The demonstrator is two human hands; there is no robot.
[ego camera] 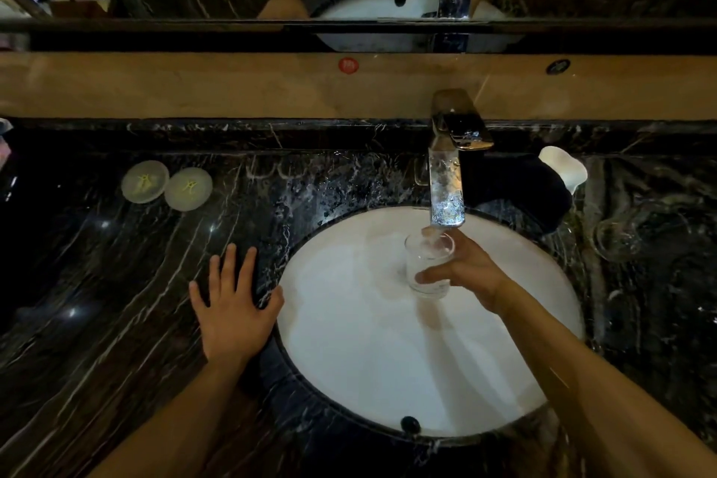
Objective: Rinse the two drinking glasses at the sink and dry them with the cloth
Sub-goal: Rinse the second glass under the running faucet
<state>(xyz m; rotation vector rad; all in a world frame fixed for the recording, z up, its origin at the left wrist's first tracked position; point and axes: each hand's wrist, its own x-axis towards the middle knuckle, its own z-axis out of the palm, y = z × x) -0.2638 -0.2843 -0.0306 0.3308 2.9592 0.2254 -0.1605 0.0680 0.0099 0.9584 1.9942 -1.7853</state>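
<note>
Glass (428, 268): clear tumbler, held upright over the white sink (349, 361), mouth directly under the spout of the chrome tap (446, 182). The blurred whitish look at its rim suggests running water; not certain.

Right hand (471, 268): grips the glass from the right side, thumb curled across the near lower wall, fingers wrapped round the far side near the rim.

Left hand (232, 303): flat on the dark marble counter (116, 283), fingers straight and spread, holding nothing, thumb at the basin edge.

Second glass (620, 241): faint outline on the counter right of the basin, apparently untouched.

Dark cloth (535, 186), far right of the tap, lies on the counter; likely the drying cloth. Two round coasters (167, 186) sit far left.

Handling judgement: rigid, brittle, light; slippery once wet. Safest hold is mid-wall, thumb opposite fingers, never by the rim. Risk: knocking the rim on the spout or dropping it in the basin.

Progress: first rinse underway; drying not begun.
</note>
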